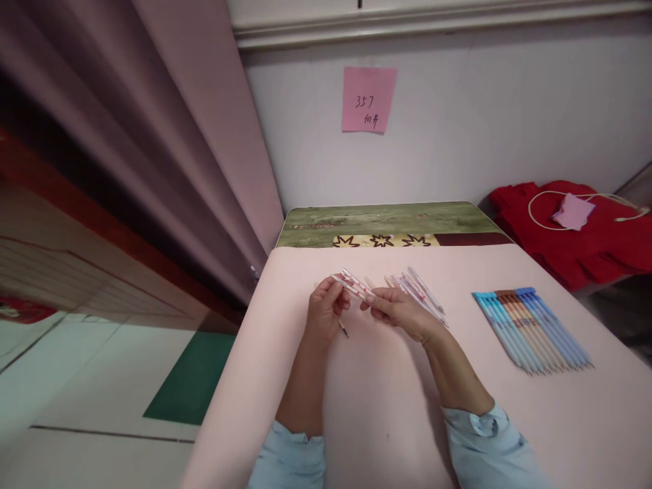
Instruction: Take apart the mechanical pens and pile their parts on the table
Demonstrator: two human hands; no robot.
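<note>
Close together above the pale pink table cover, my two hands meet at slim white pens with red marks. My left hand is closed, its thumb and fingertips pinching the left end. From the right, my right hand pinches the other end between thumb and fingers. A thin piece with a dark tip sticks out below my left hand; whether that hand grips it is unclear. Just beyond my right hand lies a loose group of whitish pens, partly hidden by the hand.
Blue, brown-and-beige and darker blue pens lie in a neat row at right on the pink cover. A green patterned tabletop shows behind. Red cloth with a white cable is at right; a mauve curtain hangs left.
</note>
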